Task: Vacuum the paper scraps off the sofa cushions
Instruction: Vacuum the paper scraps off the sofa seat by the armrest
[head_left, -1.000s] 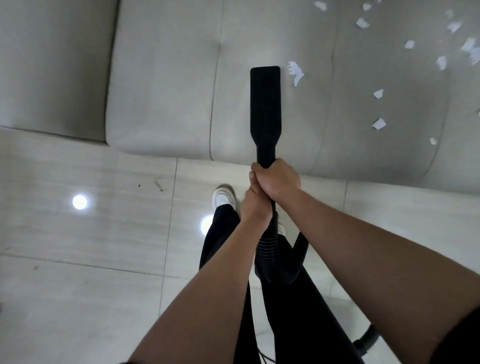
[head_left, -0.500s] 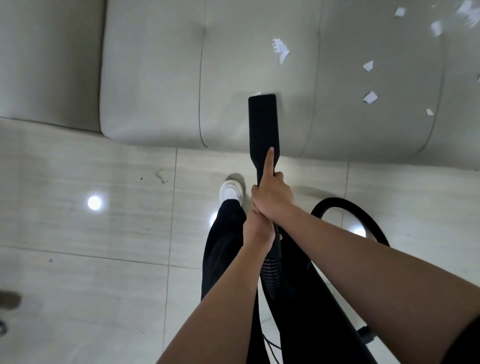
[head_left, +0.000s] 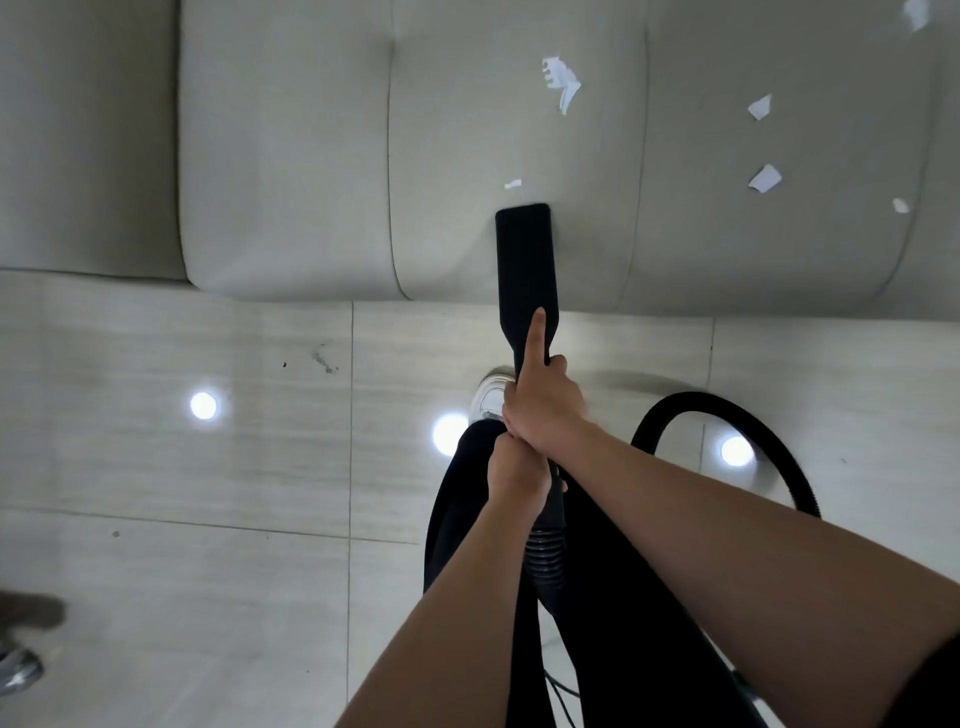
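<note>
A flat black vacuum nozzle (head_left: 524, 270) lies on the front part of the grey sofa cushion (head_left: 311, 156), its tip just below a small white paper scrap (head_left: 513, 184). My right hand (head_left: 543, 410) grips the nozzle's neck, its forefinger stretched along the top. Just behind it, my left hand (head_left: 517, 478) grips the tube above the ribbed hose (head_left: 545, 556). A larger torn scrap (head_left: 561, 83) lies farther back, and several more scraps (head_left: 763, 179) lie on the cushion to the right.
The black hose (head_left: 727, 431) loops over the tiled floor (head_left: 208, 467) at right. My dark trouser legs and a white shoe (head_left: 488, 400) stand just before the sofa's front edge. Another person's shoe (head_left: 21, 670) shows at the far left edge. The sofa armrest (head_left: 88, 130) is at left.
The nozzle has pulled back from deep on the cushion toward its front edge. My right forefinger has stretched out along the nozzle. The hose loop came into view.
</note>
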